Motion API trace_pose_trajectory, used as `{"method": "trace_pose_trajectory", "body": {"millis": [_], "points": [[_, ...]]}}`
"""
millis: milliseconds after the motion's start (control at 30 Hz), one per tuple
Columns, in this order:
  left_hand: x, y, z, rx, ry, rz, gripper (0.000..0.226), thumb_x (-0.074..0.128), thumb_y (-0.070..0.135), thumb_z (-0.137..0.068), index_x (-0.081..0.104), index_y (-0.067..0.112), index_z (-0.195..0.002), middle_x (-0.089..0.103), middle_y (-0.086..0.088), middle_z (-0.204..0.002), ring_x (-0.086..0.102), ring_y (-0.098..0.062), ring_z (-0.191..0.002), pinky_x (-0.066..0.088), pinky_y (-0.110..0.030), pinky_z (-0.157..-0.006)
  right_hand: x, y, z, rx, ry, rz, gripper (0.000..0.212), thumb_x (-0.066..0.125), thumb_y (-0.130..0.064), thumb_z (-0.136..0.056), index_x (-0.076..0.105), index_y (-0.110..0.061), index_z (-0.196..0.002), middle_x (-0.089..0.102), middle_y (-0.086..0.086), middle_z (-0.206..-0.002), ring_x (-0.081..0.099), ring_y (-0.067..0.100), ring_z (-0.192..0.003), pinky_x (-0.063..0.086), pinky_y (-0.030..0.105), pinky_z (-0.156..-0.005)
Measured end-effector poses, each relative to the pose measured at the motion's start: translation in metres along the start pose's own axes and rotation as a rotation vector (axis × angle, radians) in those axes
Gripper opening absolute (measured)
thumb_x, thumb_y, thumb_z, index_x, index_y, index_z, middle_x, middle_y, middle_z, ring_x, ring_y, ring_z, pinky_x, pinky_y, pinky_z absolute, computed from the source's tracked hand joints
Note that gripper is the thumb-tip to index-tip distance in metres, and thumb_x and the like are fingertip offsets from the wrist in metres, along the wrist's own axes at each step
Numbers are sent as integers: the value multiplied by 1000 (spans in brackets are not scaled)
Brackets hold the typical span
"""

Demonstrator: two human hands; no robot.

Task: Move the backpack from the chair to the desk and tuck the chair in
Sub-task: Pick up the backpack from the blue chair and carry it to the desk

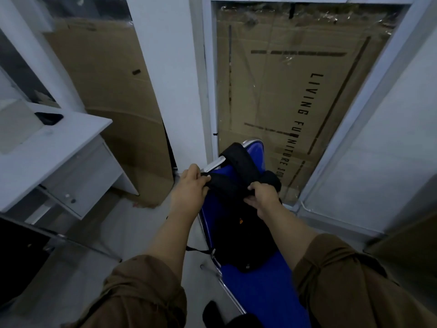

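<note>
Head view: one frame, looking down past two forearms at a chair and a desk.
Backpack: one, black, stood upright on the blue seat, leaning against the chair back; whether it was zipped could not be told, and nothing of its contents showed.
Straps: two padded black ones, looped up over the top of the chair back; a thin black webbing end hung off the seat's left edge.
Chair: one, blue seat and back on a chrome frame, standing clear of the desk, its back close to the cardboard-covered door.
Left hand: clenched on the left strap near its top, thumb over the webbing.
Right hand: fingers curled around the right strap, just beside the bag's top.
Sleeves: two, brown, pushed up to the elbows.
Desk: one, white, to the left and well apart from the chair; one closed drawer unit with a small lock sat under its top.
Dark object: one, flat and black, lying at the far edge of the desk top; too dim to identify.
Cardboard: two large brown sheets under clear film, one behind the chair printed "LIVING FURNITURE", one further left against the wall.
Floor: pale, between desk and chair.
</note>
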State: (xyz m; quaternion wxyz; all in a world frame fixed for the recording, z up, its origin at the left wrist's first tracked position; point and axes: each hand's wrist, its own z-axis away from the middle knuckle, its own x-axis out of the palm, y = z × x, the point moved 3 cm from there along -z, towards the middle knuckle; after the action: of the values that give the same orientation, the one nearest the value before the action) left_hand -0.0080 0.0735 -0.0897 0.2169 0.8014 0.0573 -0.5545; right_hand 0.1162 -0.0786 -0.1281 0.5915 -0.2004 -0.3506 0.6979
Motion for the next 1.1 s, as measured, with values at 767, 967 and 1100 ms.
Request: {"method": "trace_pose_trajectory", "body": {"millis": [767, 967, 1100], "points": [[79, 90, 28, -104, -607, 328, 22, 49, 22, -96, 61, 6, -102, 63, -12, -87, 60, -23, -77, 54, -37, -72, -25, -72, 35, -490, 134, 1166, 20, 49, -29, -90, 54, -10, -91, 59, 14, -101, 52, 31, -102, 46, 32, -72], [81, 87, 10, -55, -641, 331, 31, 49, 26, -96, 61, 2, -112, 67, -15, -98, 59, -21, -81, 54, -36, -77, -1, -84, 14, -245, -136, 802, 36, 55, -23, -93, 61, -12, -127, 55, 3, -119, 50, 23, -109, 41, 34, -92], [83, 85, 6, -38, -663, 351, 26, 49, 26, -97, 61, 7, -110, 66, -13, -98, 57, -16, -78, 47, -29, -73, -16, -84, -2, -299, -137, 514, 29, 50, -22, -97, 70, -18, -117, 52, 8, -140, 47, 31, -126, 39, 38, -104]]}}
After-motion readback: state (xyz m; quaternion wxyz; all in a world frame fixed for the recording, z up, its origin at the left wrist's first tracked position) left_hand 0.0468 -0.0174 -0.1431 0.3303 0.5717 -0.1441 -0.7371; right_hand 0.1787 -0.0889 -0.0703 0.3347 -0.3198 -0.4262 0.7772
